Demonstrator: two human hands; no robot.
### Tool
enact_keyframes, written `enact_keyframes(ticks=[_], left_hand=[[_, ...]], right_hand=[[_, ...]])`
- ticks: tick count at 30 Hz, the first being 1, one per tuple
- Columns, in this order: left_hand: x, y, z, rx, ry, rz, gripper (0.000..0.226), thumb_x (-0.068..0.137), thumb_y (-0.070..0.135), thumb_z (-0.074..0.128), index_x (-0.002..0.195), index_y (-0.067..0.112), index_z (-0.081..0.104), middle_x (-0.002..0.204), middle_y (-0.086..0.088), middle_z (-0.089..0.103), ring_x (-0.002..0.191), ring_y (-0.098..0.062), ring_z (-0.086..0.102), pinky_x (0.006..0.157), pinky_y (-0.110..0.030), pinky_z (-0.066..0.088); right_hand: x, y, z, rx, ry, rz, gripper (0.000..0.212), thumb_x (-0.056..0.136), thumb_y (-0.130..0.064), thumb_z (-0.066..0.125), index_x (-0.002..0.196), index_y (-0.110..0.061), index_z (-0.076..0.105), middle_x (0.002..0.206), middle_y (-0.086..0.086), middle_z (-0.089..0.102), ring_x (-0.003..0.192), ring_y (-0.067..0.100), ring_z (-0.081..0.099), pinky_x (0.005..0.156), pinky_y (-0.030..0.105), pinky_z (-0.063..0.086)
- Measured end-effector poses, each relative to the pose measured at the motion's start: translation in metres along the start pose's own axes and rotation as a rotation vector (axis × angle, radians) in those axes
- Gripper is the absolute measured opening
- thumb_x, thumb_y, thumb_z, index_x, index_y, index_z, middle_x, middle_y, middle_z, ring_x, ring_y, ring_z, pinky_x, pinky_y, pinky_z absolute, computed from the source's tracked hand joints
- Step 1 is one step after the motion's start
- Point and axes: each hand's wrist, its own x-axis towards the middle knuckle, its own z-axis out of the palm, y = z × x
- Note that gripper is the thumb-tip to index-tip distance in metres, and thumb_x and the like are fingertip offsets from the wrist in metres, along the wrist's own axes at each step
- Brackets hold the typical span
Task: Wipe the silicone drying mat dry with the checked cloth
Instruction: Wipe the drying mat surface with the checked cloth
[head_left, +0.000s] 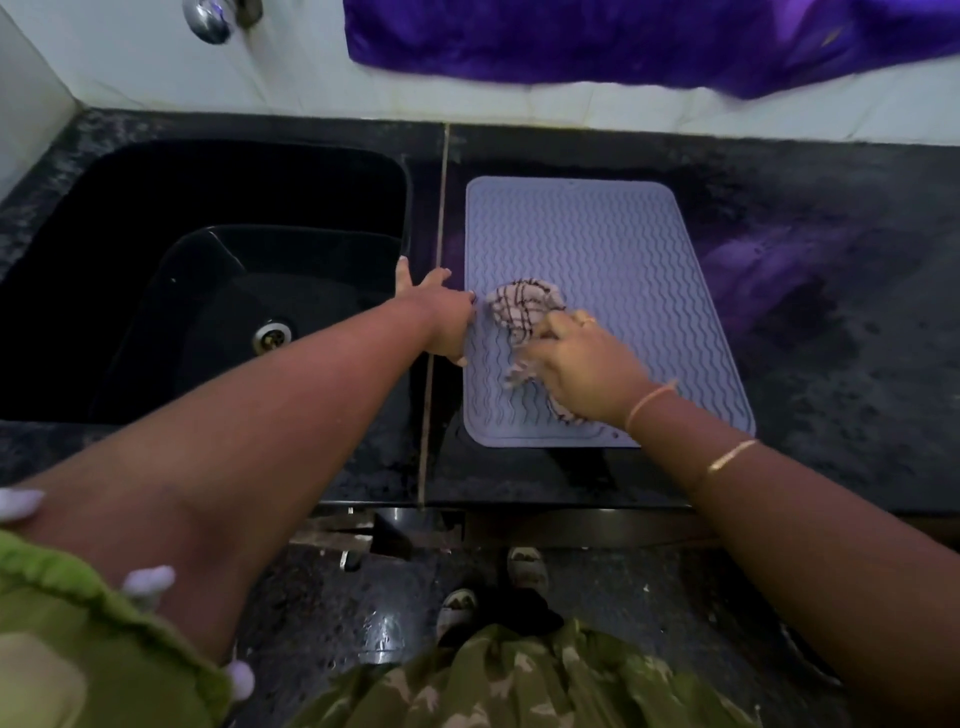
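A pale grey silicone drying mat (613, 249) with wavy ridges lies flat on the dark counter, just right of the sink. A bunched white cloth with dark checks (524, 306) rests on the mat's left half. My right hand (587, 364) is closed over the cloth's near end and presses it onto the mat. My left hand (441, 317) lies flat with fingers spread on the counter, and its thumb side touches the mat's left edge.
A deep black sink (156, 249) with a metal drain (271, 335) fills the left. A chrome tap (210, 18) juts from the tiled wall above it. A purple cloth (623, 41) hangs on the wall behind the mat. The counter's front edge (519, 504) runs below the mat.
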Motion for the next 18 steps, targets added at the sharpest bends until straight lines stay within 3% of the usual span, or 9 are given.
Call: enact_keyframes(ticks=[3,6,11,14,18], left_hand=[[-0.001,-0.002,0.002,-0.022,-0.001,-0.023,0.069,0.087,0.050,0.059,0.147,0.032,0.030,0.158,0.011,0.014,0.147,-0.029,-0.004,0.108,-0.070,-0.005],[-0.001,-0.001,0.003,-0.028,-0.006,-0.039,0.071,0.087,0.048,0.058,0.149,0.030,0.027,0.159,0.010,0.012,0.147,-0.029,-0.005,0.109,-0.069,-0.005],[0.003,0.001,0.005,-0.030,-0.002,-0.049,0.079,0.087,0.047,0.059,0.152,0.027,0.018,0.160,0.006,0.010,0.147,-0.028,-0.008,0.109,-0.069,-0.006],[0.000,0.001,0.002,-0.003,-0.006,-0.022,0.072,0.089,0.047,0.058,0.150,0.029,0.026,0.160,0.008,0.009,0.147,-0.029,-0.007,0.109,-0.069,-0.005],[0.000,0.003,0.001,-0.001,0.001,-0.014,0.072,0.087,0.048,0.060,0.149,0.029,0.029,0.160,0.007,0.012,0.147,-0.029,-0.005,0.111,-0.066,-0.005]], right_hand=[[0.015,-0.035,0.013,0.040,-0.001,0.109,0.023,0.089,-0.024,0.059,0.109,-0.018,0.067,0.111,0.013,0.053,0.111,0.040,0.044,0.083,0.044,0.047],[0.003,-0.067,0.022,0.027,0.075,0.013,0.016,0.070,-0.021,0.078,0.086,-0.021,0.075,0.095,0.015,0.060,0.091,0.043,0.056,0.060,0.040,0.049],[-0.040,-0.057,0.015,-0.076,0.008,-0.212,0.017,0.067,-0.018,0.077,0.084,-0.019,0.073,0.098,0.009,0.061,0.090,0.033,0.058,0.059,0.036,0.049],[-0.033,-0.024,0.008,-0.127,-0.028,-0.107,0.030,0.062,-0.014,0.079,0.091,-0.015,0.069,0.100,0.015,0.059,0.088,0.037,0.058,0.052,0.035,0.049],[0.006,-0.011,0.011,-0.024,0.065,0.151,0.017,0.089,-0.013,0.056,0.107,-0.012,0.056,0.112,0.016,0.048,0.098,0.038,0.052,0.063,0.041,0.049]])
